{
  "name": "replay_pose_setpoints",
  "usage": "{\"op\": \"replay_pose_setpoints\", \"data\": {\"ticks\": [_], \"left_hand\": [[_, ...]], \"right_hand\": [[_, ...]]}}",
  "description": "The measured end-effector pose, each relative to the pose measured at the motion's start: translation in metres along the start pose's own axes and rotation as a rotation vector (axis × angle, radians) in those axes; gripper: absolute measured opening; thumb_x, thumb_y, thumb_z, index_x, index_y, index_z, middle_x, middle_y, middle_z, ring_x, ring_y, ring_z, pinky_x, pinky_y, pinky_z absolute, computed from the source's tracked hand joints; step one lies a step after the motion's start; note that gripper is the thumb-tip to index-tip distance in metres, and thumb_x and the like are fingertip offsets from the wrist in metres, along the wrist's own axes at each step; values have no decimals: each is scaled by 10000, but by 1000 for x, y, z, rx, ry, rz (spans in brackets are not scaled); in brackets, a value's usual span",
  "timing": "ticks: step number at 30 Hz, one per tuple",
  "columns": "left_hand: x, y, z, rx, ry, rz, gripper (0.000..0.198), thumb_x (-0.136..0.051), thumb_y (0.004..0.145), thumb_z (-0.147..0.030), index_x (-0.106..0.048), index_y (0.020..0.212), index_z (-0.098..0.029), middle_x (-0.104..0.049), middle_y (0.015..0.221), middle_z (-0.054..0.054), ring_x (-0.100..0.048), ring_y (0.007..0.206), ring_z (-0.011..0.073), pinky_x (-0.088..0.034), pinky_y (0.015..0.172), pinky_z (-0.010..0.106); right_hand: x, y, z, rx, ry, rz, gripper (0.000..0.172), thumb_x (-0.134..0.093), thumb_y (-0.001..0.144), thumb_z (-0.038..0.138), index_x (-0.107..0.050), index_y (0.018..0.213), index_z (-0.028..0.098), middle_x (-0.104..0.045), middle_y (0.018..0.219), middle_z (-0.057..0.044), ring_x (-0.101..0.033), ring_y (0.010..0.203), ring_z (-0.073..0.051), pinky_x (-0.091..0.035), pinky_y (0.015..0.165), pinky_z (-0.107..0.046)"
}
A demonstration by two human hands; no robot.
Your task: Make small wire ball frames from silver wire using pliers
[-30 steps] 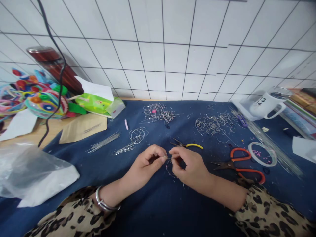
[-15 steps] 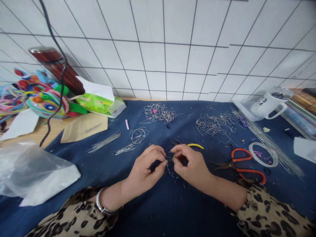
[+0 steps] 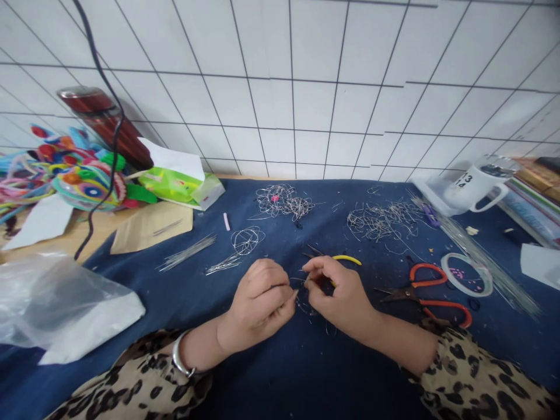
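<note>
My left hand (image 3: 262, 300) is closed in a pinch, its fingertips close to those of the other hand. What it pinches is too small to make out. My right hand (image 3: 341, 291) pinches a thin wire (image 3: 300, 280) between thumb and index finger, over the dark blue cloth (image 3: 280, 373). Fine wire bits hang or lie just below the fingertips. Yellow-handled pliers (image 3: 347, 258) lie behind my right hand, partly hidden by it. To the right are scissors with orange handles (image 3: 444, 303).
Tangled wires (image 3: 284, 201) and another wire pile (image 3: 382, 220) lie farther back. A round dish (image 3: 444, 271) with pink bits, a white mug (image 3: 479, 186) and long wires are at right. A plastic bag (image 3: 65, 303) and a red flask (image 3: 109, 125) are at left.
My left hand has curled its fingers more tightly and turned slightly, its fingertips a little lower. My right hand has hardly moved. The view has shifted slightly.
</note>
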State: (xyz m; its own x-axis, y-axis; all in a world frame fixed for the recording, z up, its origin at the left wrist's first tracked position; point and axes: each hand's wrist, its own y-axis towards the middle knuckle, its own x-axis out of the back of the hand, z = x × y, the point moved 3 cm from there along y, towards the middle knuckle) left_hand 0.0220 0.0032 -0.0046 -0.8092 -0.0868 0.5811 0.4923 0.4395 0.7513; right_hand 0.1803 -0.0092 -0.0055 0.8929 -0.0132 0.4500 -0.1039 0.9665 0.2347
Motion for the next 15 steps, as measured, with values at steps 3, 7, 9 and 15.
{"op": "replay_pose_setpoints", "data": {"ticks": [3,7,9,15], "left_hand": [[-1,0,1,-37,29,-29,192,-652,682,-26,-568,773,-172,-542,763,16,-535,728,152,-486,674,343],[0,0,-1,-60,61,-40,204,-660,677,-27,-573,789,-175,-548,765,18,-537,737,159,-492,676,351],[1,-1,-1,-59,77,-42,208,-656,683,-30,-573,797,-183,-545,767,16,-535,746,161,-494,681,353],[2,0,-2,-62,88,-50,210,-648,695,-35,-578,807,-198,-546,765,15,-537,746,168,-492,677,358]], "right_hand": [[1,0,1,2,6,2,275,-523,690,96,-564,942,199,-611,706,35,-591,636,-95,-460,620,-208],[2,0,4,25,4,-6,270,-523,686,94,-566,931,199,-615,719,32,-595,650,-97,-466,636,-213],[2,-1,6,31,3,-7,264,-522,688,94,-565,925,202,-618,722,32,-599,658,-98,-467,644,-214],[2,-3,7,41,7,-9,255,-521,702,100,-565,926,214,-622,727,31,-602,663,-101,-473,649,-218]]}}
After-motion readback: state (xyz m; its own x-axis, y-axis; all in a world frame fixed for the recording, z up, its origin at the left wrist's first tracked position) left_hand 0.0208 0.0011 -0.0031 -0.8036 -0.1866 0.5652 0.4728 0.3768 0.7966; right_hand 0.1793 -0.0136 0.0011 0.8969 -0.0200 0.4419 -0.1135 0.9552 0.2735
